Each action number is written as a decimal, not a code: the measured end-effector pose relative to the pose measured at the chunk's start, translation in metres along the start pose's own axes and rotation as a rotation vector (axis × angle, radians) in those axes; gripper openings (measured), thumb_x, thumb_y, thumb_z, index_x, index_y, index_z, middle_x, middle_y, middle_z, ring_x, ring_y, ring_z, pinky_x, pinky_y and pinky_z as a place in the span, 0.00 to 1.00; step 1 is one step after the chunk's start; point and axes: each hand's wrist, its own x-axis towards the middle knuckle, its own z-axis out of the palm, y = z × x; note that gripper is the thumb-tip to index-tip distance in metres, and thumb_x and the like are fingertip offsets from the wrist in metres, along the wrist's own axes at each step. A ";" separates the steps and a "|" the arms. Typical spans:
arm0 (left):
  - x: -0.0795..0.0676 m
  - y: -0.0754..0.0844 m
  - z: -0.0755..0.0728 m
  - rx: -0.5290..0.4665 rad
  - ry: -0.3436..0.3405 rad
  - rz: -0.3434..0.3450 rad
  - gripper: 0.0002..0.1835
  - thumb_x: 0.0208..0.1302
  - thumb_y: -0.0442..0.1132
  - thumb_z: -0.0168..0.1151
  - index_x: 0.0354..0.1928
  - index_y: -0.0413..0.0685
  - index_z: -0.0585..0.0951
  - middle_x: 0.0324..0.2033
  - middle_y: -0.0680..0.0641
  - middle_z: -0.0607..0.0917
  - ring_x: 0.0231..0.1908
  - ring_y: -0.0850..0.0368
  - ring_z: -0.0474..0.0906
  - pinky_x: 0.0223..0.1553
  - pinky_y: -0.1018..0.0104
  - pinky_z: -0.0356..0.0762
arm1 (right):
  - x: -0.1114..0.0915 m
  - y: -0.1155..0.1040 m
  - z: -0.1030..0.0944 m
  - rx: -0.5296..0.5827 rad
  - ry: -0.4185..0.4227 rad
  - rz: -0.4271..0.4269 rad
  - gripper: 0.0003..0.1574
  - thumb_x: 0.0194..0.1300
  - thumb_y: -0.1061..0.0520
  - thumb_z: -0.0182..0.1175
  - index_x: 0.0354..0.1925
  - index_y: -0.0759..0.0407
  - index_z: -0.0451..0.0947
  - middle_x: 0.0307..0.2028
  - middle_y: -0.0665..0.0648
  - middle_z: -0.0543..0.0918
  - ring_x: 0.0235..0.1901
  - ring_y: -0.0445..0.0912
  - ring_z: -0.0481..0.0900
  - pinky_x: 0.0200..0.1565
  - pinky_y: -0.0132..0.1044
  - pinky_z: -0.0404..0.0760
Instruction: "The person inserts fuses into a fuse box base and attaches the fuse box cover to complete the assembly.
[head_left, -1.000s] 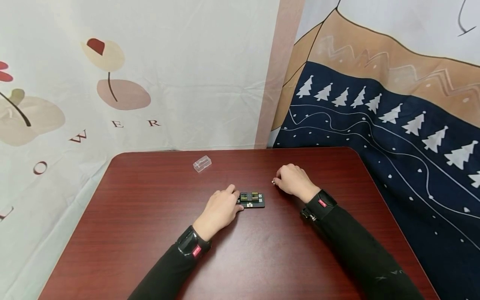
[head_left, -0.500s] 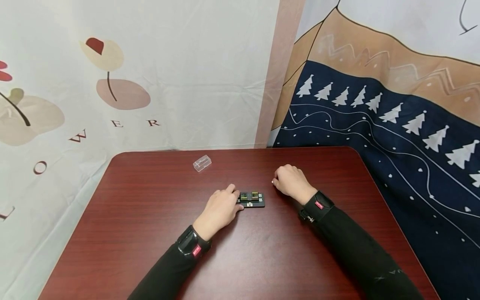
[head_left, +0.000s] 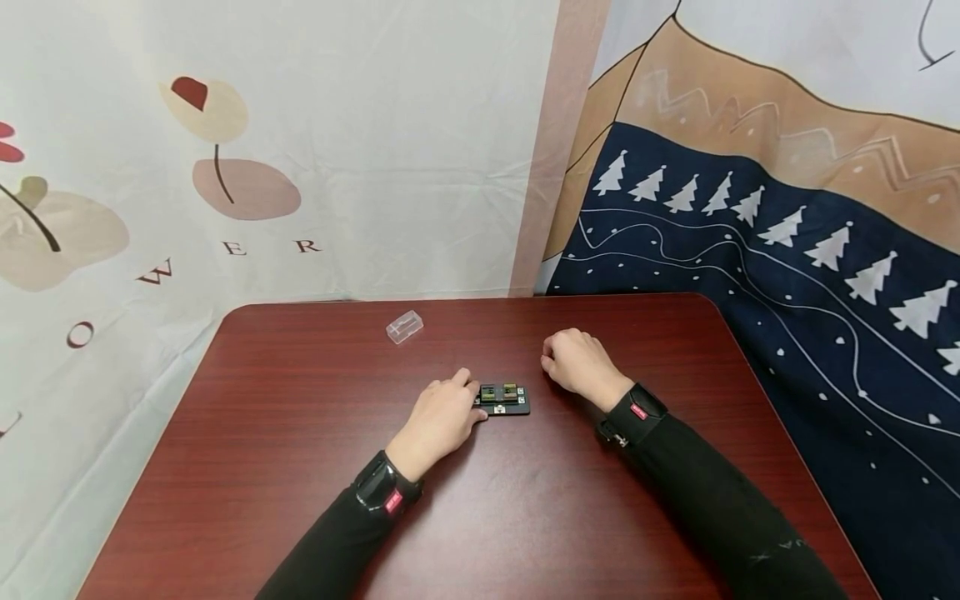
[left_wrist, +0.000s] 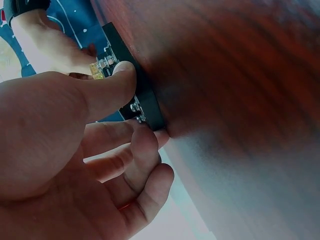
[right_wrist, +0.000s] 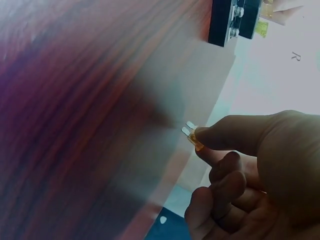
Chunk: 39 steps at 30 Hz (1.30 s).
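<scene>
While pinched between thumb and fingertips of the right hand [head_left: 577,365], amber blade fuse [right_wrist: 193,137] with 2 metal prongs, held just right of the black fuse block [head_left: 504,399]. Left hand [head_left: 441,417] gripping the block's left end. Dark red wooden table [head_left: 300,433]; clear plastic case [head_left: 404,327] far back; printed wall cloths [head_left: 750,208].

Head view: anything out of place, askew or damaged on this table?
Nothing stands out. The black fuse block lies flat, steadied by the left hand; the right hand pinches a small fuse; a clear cover sits apart, intact.
</scene>
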 end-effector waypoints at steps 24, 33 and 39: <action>0.000 -0.002 0.003 0.000 0.016 0.006 0.21 0.66 0.52 0.73 0.50 0.41 0.87 0.40 0.46 0.79 0.33 0.46 0.83 0.41 0.50 0.81 | -0.004 -0.045 -0.009 0.132 0.027 -0.189 0.04 0.67 0.57 0.68 0.34 0.51 0.89 0.27 0.46 0.83 0.27 0.44 0.76 0.30 0.41 0.76; 0.001 -0.005 0.003 0.017 0.027 0.016 0.21 0.65 0.52 0.73 0.49 0.42 0.87 0.41 0.46 0.79 0.32 0.43 0.84 0.42 0.49 0.82 | -0.005 -0.059 -0.008 0.162 0.012 -0.267 0.05 0.67 0.58 0.67 0.34 0.52 0.90 0.30 0.46 0.85 0.29 0.41 0.78 0.32 0.40 0.79; 0.002 -0.006 0.002 0.013 0.025 0.016 0.20 0.65 0.51 0.73 0.47 0.43 0.87 0.41 0.46 0.79 0.33 0.43 0.85 0.42 0.49 0.82 | -0.005 -0.064 -0.005 0.141 -0.011 -0.281 0.06 0.68 0.57 0.66 0.36 0.51 0.90 0.34 0.46 0.87 0.31 0.40 0.79 0.35 0.39 0.81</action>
